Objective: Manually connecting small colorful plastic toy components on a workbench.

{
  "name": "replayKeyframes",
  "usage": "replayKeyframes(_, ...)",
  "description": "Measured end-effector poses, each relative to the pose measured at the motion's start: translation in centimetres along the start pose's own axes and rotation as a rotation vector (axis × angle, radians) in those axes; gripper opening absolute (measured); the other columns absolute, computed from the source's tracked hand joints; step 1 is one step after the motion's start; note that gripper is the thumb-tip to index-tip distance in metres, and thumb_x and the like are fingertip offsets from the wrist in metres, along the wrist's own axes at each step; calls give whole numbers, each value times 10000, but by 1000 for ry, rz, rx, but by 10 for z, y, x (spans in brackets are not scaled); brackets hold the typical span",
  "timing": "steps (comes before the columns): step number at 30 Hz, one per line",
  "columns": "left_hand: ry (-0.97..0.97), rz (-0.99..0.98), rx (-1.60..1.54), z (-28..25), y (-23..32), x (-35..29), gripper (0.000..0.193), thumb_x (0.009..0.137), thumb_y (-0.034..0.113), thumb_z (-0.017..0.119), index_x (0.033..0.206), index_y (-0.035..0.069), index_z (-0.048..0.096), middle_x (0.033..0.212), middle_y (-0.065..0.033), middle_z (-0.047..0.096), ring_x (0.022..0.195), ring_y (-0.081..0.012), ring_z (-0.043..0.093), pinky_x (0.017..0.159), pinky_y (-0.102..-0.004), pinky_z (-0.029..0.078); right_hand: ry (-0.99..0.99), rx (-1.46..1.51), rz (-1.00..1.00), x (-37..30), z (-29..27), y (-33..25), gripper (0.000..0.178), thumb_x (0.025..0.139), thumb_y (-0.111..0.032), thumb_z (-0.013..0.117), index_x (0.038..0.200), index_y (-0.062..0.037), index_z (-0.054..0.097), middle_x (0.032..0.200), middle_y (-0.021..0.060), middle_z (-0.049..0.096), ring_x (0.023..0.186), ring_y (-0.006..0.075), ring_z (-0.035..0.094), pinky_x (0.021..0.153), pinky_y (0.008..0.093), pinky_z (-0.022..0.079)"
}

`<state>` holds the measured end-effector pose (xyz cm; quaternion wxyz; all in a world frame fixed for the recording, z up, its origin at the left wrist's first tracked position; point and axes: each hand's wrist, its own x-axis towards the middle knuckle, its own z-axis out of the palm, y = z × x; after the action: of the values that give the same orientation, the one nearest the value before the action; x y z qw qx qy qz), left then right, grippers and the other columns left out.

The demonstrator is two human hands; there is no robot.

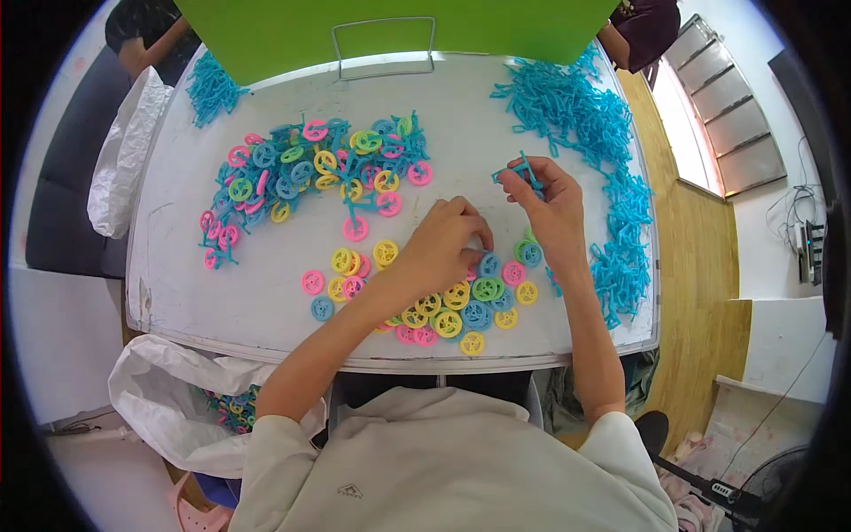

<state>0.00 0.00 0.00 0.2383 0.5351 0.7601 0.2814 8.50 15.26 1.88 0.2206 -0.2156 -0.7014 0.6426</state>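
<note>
Your right hand (553,206) pinching a blue piece (526,168), left hand (441,241) at wheels (487,289), grip unclear, white table (230,306), wood floor (690,310), shirt emblem (350,490).

The shirt (461,470) is loose and pale beige, with short, wide sleeves (277,461) and a small dark mark (350,490) toward the left.

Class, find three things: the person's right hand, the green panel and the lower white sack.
Right hand (553,199): head view, on the middle of the hand.
Green panel (394,37): head view, on its broad face.
Lower white sack (164,427): head view, on its outer wall.
</note>
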Motion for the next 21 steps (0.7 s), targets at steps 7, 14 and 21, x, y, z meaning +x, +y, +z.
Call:
replayKeyframes(7, 477, -165, -745, -17, -6, 6, 155, 833, 42, 646, 986, 16, 651, 855, -79, 644, 758, -169, 643, 665, -275, 524, -27, -194, -57, -2, 2, -1, 176, 833, -91, 697, 981, -10, 647, 879, 24, 653, 755, 54, 564, 645, 204, 455)
replayKeyframes(14, 450, -197, -983, -25, 2, 3, 182, 877, 14, 581, 1048, -15, 638, 973, -94, 629, 842, -171, 663, 717, -259, 577, -152, -66, 79, -6, 7, -2, 178, 827, -66, 696, 983, 5, 648, 860, 38, 675, 798, 66, 613, 640, 190, 458)
replayKeyframes(21, 402, -153, -941, -29, 0, 1, 170, 890, -27, 535, 1033, -51, 624, 1063, -110, 620, 917, -180, 638, 820, -298, 581, -161, -122, 3, -7, 11, -1, 163, 833, -79, 696, 965, 4, 649, 837, 27, 669, 733, 44, 578, 607, 186, 441)
